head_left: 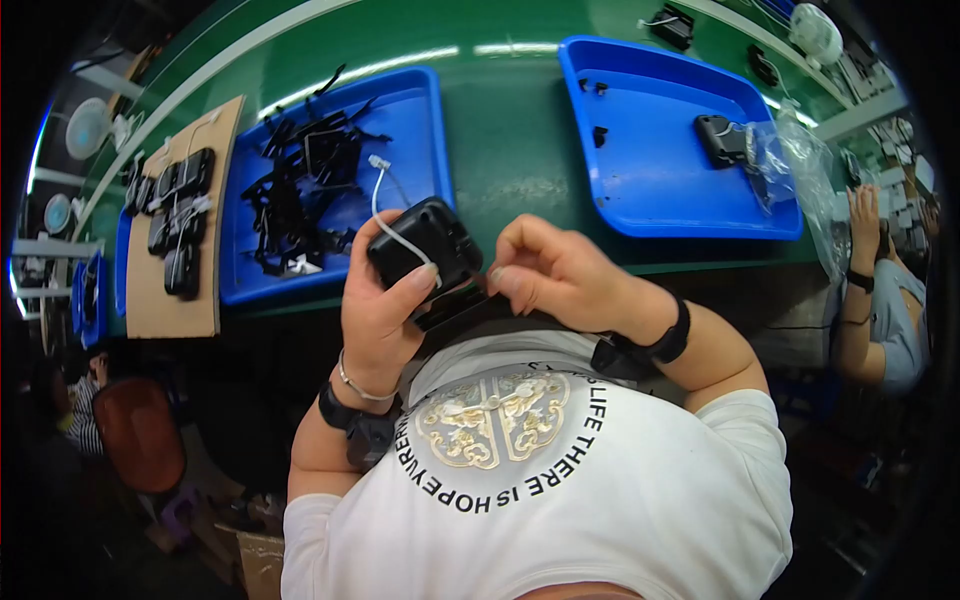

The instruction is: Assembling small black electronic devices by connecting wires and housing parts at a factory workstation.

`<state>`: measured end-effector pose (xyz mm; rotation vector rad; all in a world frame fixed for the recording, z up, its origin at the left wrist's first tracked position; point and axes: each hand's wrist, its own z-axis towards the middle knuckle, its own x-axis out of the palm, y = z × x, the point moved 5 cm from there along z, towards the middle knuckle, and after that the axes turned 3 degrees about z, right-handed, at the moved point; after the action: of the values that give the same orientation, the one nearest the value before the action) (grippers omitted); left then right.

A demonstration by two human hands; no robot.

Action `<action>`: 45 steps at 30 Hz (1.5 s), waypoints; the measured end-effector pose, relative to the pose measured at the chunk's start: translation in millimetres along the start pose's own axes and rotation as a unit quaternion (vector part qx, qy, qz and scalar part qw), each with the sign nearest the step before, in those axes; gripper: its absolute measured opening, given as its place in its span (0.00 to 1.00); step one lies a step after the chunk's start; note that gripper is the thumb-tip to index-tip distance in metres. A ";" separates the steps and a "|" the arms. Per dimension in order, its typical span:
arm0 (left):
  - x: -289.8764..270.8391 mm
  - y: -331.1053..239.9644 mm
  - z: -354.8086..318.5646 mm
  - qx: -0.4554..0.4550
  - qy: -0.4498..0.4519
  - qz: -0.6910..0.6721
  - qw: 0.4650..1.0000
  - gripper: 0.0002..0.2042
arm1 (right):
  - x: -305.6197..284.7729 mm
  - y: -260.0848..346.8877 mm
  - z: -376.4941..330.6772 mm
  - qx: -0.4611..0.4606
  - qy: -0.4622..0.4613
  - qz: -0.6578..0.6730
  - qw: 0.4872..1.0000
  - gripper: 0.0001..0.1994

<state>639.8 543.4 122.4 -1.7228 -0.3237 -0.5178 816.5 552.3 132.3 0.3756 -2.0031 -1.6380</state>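
Note:
In my left hand (385, 305) is a black box-shaped device (428, 243) with rounded edges, held up over the table's near edge. The left thumb presses a white cable (400, 238) against its face, and the cable's plug end sticks up past the far side. Just right of the device, my right hand (555, 275) has thumb and index finger pinched together. A dark flat strip (450, 307) shows under the device, reaching toward those fingertips. Whether they grip it is hard to see.
On the left, a blue tray (432, 130) holds a heap of black straps (305, 165). Beside it, cardboard (150, 310) carries several black devices (182, 270). The right blue tray (640, 222) contains small black pieces, one device (718, 140) and a plastic bag (775, 165). Another person's hand (865, 220) is far right.

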 end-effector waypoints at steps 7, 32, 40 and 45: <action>3.0 4.7 1.5 -0.018 0.001 0.013 1.000 0.28 | -145.3 64.8 17.7 -0.132 -0.155 -0.429 0.880 0.07; -14.2 6.1 -18.3 -0.067 0.044 0.019 0.997 0.28 | -102.4 67.1 17.2 -0.188 -0.062 -0.561 0.804 0.09; -15.7 3.0 -19.9 -0.073 0.048 0.068 0.994 0.29 | 9.4 60.1 -25.8 -0.261 0.005 -0.373 0.890 0.14; -11.6 4.6 -20.2 -0.082 0.050 0.042 0.994 0.29 | 20.5 26.6 -15.9 -0.272 -0.059 -0.304 0.911 0.14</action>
<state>628.7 523.5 115.7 -1.8525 -0.1394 -0.5811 811.2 534.7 164.6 0.7470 -1.4713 -2.5611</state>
